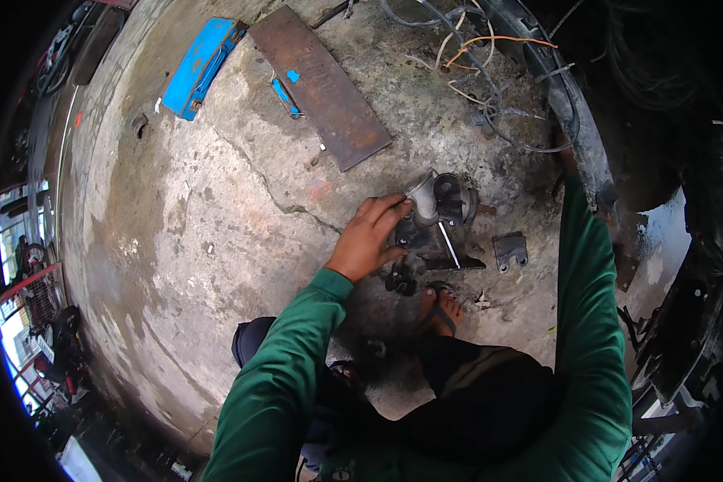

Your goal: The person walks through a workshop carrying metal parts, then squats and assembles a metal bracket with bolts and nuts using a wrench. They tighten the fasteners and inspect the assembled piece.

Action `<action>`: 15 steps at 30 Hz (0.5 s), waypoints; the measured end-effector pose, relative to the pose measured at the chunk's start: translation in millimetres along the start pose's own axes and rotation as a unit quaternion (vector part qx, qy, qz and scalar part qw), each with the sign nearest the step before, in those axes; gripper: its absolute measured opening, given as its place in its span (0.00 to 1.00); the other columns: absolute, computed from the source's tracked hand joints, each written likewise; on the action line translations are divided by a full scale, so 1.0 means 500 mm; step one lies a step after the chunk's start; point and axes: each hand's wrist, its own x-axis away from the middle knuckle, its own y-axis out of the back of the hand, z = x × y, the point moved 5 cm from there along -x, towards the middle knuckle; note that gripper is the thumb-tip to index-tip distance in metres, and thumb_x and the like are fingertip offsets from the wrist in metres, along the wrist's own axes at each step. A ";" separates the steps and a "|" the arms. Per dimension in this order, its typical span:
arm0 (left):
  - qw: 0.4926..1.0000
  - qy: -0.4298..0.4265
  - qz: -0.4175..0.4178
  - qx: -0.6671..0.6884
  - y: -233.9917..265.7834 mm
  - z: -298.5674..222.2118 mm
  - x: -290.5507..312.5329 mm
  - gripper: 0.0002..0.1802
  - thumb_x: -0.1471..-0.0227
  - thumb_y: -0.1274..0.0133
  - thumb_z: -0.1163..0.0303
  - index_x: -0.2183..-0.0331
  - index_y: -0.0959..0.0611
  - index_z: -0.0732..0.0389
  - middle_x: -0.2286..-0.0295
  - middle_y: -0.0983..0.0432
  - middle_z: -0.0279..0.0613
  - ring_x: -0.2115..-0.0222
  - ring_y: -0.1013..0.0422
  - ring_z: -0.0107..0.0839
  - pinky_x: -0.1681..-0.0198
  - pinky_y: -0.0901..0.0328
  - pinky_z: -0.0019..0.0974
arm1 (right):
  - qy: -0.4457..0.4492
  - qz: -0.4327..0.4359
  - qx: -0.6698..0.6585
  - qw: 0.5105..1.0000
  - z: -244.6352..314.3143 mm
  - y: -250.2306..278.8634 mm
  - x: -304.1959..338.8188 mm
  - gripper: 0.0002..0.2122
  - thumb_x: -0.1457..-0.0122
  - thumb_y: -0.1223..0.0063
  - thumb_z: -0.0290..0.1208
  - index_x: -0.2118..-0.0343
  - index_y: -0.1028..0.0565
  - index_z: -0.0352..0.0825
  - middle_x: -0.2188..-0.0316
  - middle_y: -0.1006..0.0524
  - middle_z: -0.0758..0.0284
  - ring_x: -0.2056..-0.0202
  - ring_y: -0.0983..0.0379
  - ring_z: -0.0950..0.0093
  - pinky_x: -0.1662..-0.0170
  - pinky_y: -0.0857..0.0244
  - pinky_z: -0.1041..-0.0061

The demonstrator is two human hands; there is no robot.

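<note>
My left hand point(369, 239) rests at the left side of a dark metal assembly on the concrete floor. Its fingers are stretched out with the thumb apart, and the fingertips touch or nearly touch a grey metal pipe elbow point(423, 201) on the assembly. A thin pale rod point(449, 245) slants down from the elbow. Just right of it lies a small dark plate with notches point(510, 252). My right arm reaches far forward at the right; only a little of my right hand point(567, 157) shows beside a long metal beam point(577, 120), its fingers hidden.
A rusty flat steel plate point(321, 88) lies ahead, with a blue metal toolbox point(201, 68) to its left. Loose wires and cables point(490, 100) tangle by the beam. My sandalled foot point(442, 312) is close to the assembly. Dark machinery point(683, 329) stands along the right.
</note>
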 end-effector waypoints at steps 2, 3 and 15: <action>1.000 0.004 0.004 -0.005 -0.001 -0.005 -0.004 0.52 0.72 0.23 0.68 0.41 0.26 0.56 0.44 0.30 0.45 0.47 0.31 0.52 0.43 0.33 0.49 | 0.011 -0.038 -0.050 0.998 0.000 0.012 0.023 0.17 0.39 0.38 0.30 0.48 0.21 0.30 0.55 0.18 0.62 0.57 0.21 0.70 0.49 0.31 0.72; 1.000 0.002 0.003 -0.002 -0.005 -0.006 -0.008 0.52 0.72 0.23 0.69 0.41 0.26 0.55 0.44 0.31 0.44 0.47 0.32 0.51 0.42 0.33 0.48 | 0.023 -0.060 -0.107 0.992 0.006 0.027 0.044 0.17 0.39 0.38 0.30 0.48 0.21 0.30 0.55 0.18 0.63 0.57 0.21 0.71 0.49 0.31 0.73; 1.000 -0.014 -0.022 0.012 -0.002 0.015 0.002 0.53 0.74 0.22 0.68 0.41 0.25 0.55 0.45 0.30 0.47 0.45 0.32 0.52 0.41 0.33 0.49 | 0.272 0.187 -0.417 0.847 0.348 0.256 0.617 0.13 0.46 0.38 0.13 0.58 0.19 0.30 0.57 0.21 0.64 0.60 0.24 0.76 0.56 0.28 0.76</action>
